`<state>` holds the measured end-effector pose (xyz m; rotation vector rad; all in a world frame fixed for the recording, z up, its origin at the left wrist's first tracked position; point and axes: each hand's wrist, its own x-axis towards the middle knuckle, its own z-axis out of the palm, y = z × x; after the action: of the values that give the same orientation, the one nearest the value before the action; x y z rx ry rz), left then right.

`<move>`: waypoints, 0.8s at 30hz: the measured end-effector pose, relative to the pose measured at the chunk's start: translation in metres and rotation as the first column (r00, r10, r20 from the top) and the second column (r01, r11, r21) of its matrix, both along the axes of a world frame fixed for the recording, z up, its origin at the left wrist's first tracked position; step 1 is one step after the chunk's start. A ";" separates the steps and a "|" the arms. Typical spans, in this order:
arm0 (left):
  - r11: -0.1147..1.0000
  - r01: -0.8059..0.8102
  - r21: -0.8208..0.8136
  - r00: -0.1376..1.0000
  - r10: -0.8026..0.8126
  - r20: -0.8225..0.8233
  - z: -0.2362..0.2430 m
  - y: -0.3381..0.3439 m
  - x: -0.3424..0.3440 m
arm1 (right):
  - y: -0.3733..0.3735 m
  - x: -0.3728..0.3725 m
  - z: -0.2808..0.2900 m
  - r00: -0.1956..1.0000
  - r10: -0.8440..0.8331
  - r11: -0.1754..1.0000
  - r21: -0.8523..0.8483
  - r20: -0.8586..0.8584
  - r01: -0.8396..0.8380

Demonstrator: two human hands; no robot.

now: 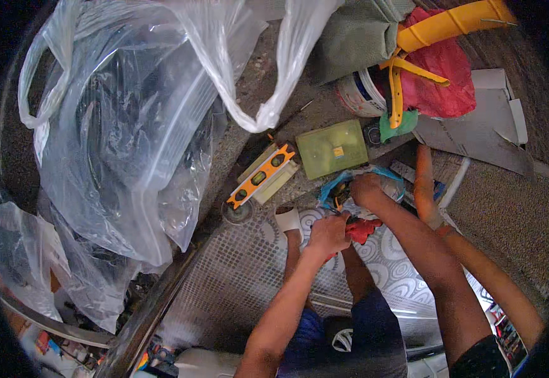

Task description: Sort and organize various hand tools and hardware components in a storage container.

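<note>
My left hand [329, 233] is closed around a crumpled red piece of material [362, 230], which sticks out to its right. Whether this is cloth or a glove I cannot tell. Just above it, my right hand [367, 190] reaches into an open blue-rimmed bag [393, 183], its fingers hidden among dark and yellow items. Behind the bag lies a lidded yellow-green box [332, 150]. An orange spirit level [260, 176] rests at a slant on a pale block, left of the box.
Clear plastic bags [123, 138] hang at the left. Behind stand a white bucket [361, 93], a red bag [441, 75] and a yellow curved tool [457, 25]. Grey cardboard [476, 129] lies at the right. Another person's arm [476, 255] extends beside mine. Patterned sheeting [224, 271] lies below.
</note>
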<state>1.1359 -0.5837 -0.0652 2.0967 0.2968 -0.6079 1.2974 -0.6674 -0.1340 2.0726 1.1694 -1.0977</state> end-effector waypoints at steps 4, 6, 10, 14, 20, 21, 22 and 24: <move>0.992 -0.107 -0.064 0.986 0.097 -0.135 0.024 0.006 -0.009 | 0.035 0.013 0.113 0.991 0.069 0.982 0.182 -0.119 -0.047; 0.984 -0.150 -0.091 0.988 0.146 -0.047 0.013 0.001 -0.026 | 0.037 0.029 0.135 0.967 -0.045 0.971 0.218 -0.250 0.101; 0.971 -0.203 -0.122 0.979 0.200 -0.037 0.008 -0.004 -0.036 | 0.034 0.026 0.166 0.917 -0.303 0.727 0.559 -0.260 0.399; 0.943 -0.282 -0.173 0.959 0.273 -0.074 0.018 0.000 -0.038 | 0.068 -0.014 0.125 0.960 -0.027 0.606 0.759 -0.280 0.239; 0.870 -0.429 -0.244 0.902 0.428 -0.061 0.019 0.015 -0.064 | 0.157 -0.057 0.040 0.945 0.306 0.287 0.936 0.113 -0.205; 0.808 -0.489 -0.328 0.859 0.511 -0.022 0.023 0.019 -0.062 | 0.162 -0.052 0.034 0.950 0.293 0.299 0.933 0.112 -0.202; 0.614 -0.614 -0.496 0.764 0.621 -0.176 0.031 0.022 -0.063 | 0.164 -0.044 0.030 0.919 0.362 0.417 0.854 0.158 -0.311; 0.699 -0.655 -0.288 0.749 0.649 -0.129 0.013 0.031 -0.097 | 0.176 -0.039 0.038 0.879 0.437 0.516 0.747 0.191 -0.419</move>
<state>1.0391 -0.5525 -0.0520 1.5186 0.8573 -0.2128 1.2580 -0.4918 -0.0963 2.0971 2.3290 -0.3574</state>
